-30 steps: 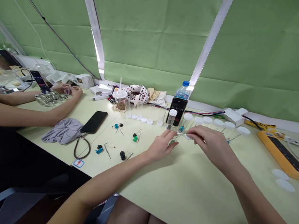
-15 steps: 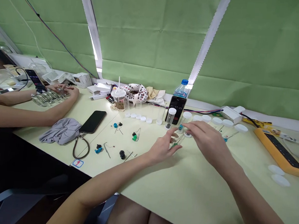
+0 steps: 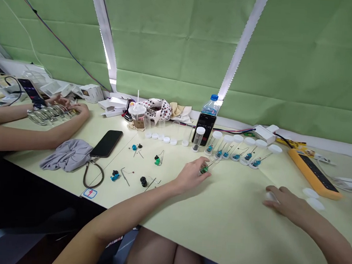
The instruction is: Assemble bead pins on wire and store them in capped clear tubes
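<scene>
Two bare hands over a pale green surface [image 3: 218, 219] — the left hand [image 3: 190, 176] pinches a green-beaded metal wire [image 3: 204, 170] in steady fingertips; the right hand [image 3: 284, 203] lies on a round white plastic cap [image 3: 270, 196], grip unclear.

Water bottle [image 3: 210, 106], yellow power strip [image 3: 311, 175] — green blinds [image 3: 182, 40] behind both.

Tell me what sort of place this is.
Probably a workroom for assembling or sorting small parts, perhaps electronic ones. Capped clear vials stand in a row, loose wired components lie nearby, and a phone shows what looks like a timer.
</scene>
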`<state>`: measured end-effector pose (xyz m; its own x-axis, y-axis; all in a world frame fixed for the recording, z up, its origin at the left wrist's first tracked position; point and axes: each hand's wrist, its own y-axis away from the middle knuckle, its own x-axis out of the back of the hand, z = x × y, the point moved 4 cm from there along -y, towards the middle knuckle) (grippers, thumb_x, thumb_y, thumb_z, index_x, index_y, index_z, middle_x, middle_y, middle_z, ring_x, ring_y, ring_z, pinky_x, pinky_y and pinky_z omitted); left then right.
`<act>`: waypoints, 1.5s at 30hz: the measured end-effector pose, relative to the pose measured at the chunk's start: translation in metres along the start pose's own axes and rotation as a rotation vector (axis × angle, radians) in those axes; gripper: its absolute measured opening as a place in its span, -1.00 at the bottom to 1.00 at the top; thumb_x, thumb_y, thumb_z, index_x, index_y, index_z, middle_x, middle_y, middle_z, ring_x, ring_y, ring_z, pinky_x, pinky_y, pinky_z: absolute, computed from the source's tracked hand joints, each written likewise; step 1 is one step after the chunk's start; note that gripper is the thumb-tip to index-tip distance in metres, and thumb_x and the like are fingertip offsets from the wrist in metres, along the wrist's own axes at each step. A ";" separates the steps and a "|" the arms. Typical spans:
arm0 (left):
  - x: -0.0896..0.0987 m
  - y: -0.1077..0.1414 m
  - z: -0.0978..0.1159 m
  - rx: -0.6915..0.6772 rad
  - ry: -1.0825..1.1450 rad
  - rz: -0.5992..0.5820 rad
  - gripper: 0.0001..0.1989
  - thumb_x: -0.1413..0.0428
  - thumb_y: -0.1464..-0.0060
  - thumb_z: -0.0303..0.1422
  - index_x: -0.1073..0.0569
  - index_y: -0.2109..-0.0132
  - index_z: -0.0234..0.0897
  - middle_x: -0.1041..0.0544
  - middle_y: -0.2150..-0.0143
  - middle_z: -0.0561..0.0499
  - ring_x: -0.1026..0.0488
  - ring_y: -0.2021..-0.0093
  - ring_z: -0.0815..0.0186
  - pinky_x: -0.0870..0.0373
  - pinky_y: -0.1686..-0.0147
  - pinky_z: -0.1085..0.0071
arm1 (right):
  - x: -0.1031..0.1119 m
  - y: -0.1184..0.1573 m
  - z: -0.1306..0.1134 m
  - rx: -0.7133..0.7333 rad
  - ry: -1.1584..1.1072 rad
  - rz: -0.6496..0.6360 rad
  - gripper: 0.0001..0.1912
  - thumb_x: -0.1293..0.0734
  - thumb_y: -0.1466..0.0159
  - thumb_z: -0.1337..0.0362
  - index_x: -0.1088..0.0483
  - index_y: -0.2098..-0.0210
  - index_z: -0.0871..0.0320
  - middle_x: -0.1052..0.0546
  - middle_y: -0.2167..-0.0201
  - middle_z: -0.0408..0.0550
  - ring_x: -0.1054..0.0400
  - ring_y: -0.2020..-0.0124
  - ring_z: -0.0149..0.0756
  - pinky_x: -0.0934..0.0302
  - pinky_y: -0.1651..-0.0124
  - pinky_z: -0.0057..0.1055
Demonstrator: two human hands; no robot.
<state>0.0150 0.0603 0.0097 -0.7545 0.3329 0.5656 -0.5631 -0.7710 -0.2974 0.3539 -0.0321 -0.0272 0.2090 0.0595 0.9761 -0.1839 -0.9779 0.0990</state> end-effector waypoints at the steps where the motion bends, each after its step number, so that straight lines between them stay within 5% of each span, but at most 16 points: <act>1: -0.001 0.000 -0.001 0.012 -0.012 -0.015 -0.60 -0.09 -0.05 -0.29 -0.25 -0.05 -0.21 -0.47 0.19 -0.02 -0.43 0.16 0.27 -0.33 0.13 0.34 | -0.001 0.001 -0.004 0.019 -0.008 -0.006 -0.72 -0.21 -0.15 0.07 -0.37 0.23 0.08 -0.45 0.30 0.08 -0.41 0.43 -0.10 -0.21 0.40 -0.19; 5: -0.003 -0.001 -0.001 0.023 0.008 -0.025 -0.56 -0.13 -0.02 -0.23 -0.31 -0.06 -0.22 -0.49 0.21 -0.01 -0.44 0.20 0.28 -0.34 0.16 0.37 | 0.022 0.002 -0.053 0.159 -0.112 0.060 -0.72 -0.16 -0.21 0.08 -0.34 0.18 0.06 -0.45 0.21 0.03 -0.41 0.29 -0.13 -0.25 0.28 -0.21; 11: -0.004 -0.001 -0.001 -0.010 0.024 -0.029 -0.46 -0.13 -0.02 -0.22 -0.28 -0.15 -0.23 -0.50 0.17 -0.02 -0.43 0.23 0.30 -0.34 0.16 0.38 | 0.069 0.004 -0.154 0.344 -0.572 0.128 -0.58 -0.19 -0.24 -0.02 -0.27 0.00 0.04 -0.45 0.16 0.02 -0.39 0.23 -0.23 -0.29 0.23 -0.31; 15: -0.004 0.000 -0.001 -0.006 0.016 -0.026 -0.39 -0.12 -0.02 -0.21 -0.22 -0.21 -0.21 -0.51 0.17 -0.01 -0.43 0.25 0.31 -0.35 0.15 0.37 | 0.072 0.001 -0.190 0.430 -0.639 0.099 -0.56 -0.21 -0.23 -0.02 -0.26 -0.01 0.06 -0.44 0.15 0.02 -0.35 0.24 -0.26 -0.31 0.22 -0.32; 24: -0.004 0.000 0.001 0.023 0.024 -0.043 -0.36 -0.14 0.00 -0.20 -0.21 -0.22 -0.20 -0.52 0.17 -0.02 -0.43 0.25 0.29 -0.34 0.14 0.36 | 0.072 -0.002 -0.194 0.501 -0.261 0.330 -0.59 -0.13 -0.28 0.08 -0.22 -0.08 0.03 -0.37 0.06 0.06 -0.34 0.30 -0.26 -0.27 0.25 -0.28; 29: -0.005 0.001 -0.001 0.002 0.029 -0.036 -0.36 -0.14 -0.01 -0.19 -0.20 -0.23 -0.20 -0.51 0.14 -0.02 -0.44 0.22 0.28 -0.34 0.13 0.37 | 0.081 -0.002 -0.193 0.516 -0.121 0.337 -0.64 -0.16 -0.27 0.11 -0.23 -0.02 0.09 -0.41 0.17 0.02 -0.33 0.27 -0.25 -0.23 0.30 -0.36; 36: -0.005 0.001 -0.002 0.000 0.043 -0.043 -0.36 -0.13 -0.01 -0.17 -0.20 -0.22 -0.18 -0.52 0.14 -0.02 -0.46 0.22 0.28 -0.35 0.14 0.36 | 0.089 -0.001 -0.208 0.656 0.021 0.294 -0.65 -0.08 -0.32 0.18 -0.27 -0.04 0.07 -0.38 0.08 0.07 -0.33 0.11 -0.16 -0.24 0.18 -0.27; 41: -0.006 0.001 -0.003 -0.001 0.082 -0.044 -0.38 -0.13 -0.02 -0.18 -0.21 -0.22 -0.16 -0.52 0.16 -0.01 -0.45 0.22 0.30 -0.35 0.12 0.35 | 0.083 -0.005 -0.218 0.660 -0.067 0.186 -0.60 -0.06 -0.34 0.14 -0.19 -0.13 0.01 -0.33 0.00 0.05 -0.31 0.05 -0.19 -0.24 0.10 -0.29; 45: -0.006 0.001 -0.005 0.023 0.104 -0.043 -0.37 -0.13 -0.01 -0.16 -0.20 -0.22 -0.16 -0.52 0.15 -0.01 -0.44 0.20 0.30 -0.34 0.12 0.36 | 0.074 -0.006 -0.221 0.669 -0.153 0.238 -0.61 -0.03 -0.36 0.15 -0.20 -0.14 -0.03 -0.33 -0.04 0.02 -0.29 0.01 -0.18 -0.24 0.06 -0.28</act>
<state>0.0169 0.0603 0.0020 -0.7615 0.4197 0.4939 -0.5888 -0.7665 -0.2565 0.1582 0.0224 0.0868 0.3779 -0.1510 0.9134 0.3750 -0.8771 -0.3001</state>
